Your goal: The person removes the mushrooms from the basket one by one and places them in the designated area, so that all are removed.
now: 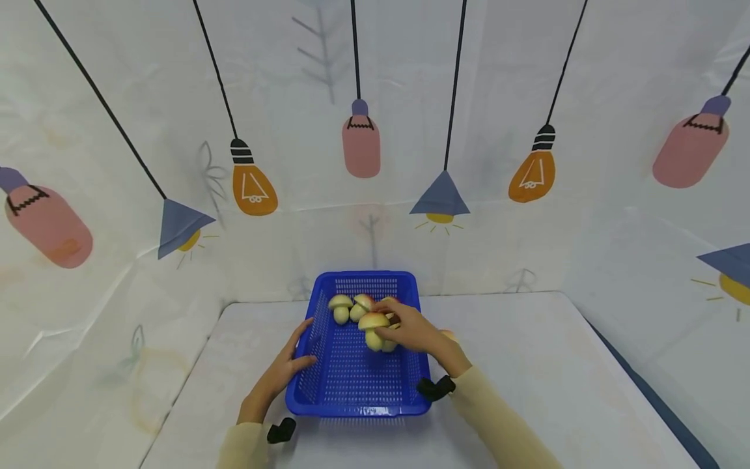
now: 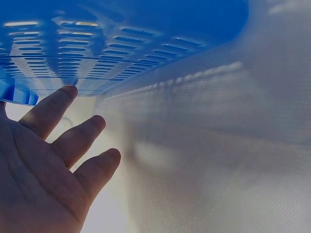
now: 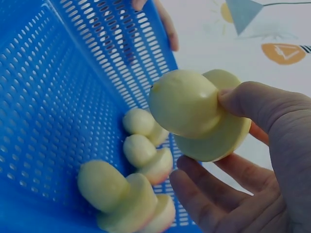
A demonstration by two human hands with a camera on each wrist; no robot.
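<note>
My right hand (image 1: 410, 329) pinches a mushroom (image 3: 182, 104) between thumb and fingers, raised over the blue plastic basket (image 1: 346, 391). It has a pale yellow, bulbous stem and a rounded cap with an orange-red tint. Several similar mushrooms (image 3: 141, 150) lie in the far half of the basket, some partly behind the right hand in the head view. On the basket's left side, my left hand (image 1: 284, 368) holds the rim, thumb over the edge and fingers along the outside. Its other fingers (image 2: 82, 138) stretch out beneath the rim in the left wrist view.
The basket stands on a white table (image 1: 515, 391) near its back edge. A small orange-tinted rounded thing (image 1: 450, 334) shows just behind the right wrist, outside the basket. White sheeting (image 1: 398, 254) printed with hanging lamps rises behind and at the sides.
</note>
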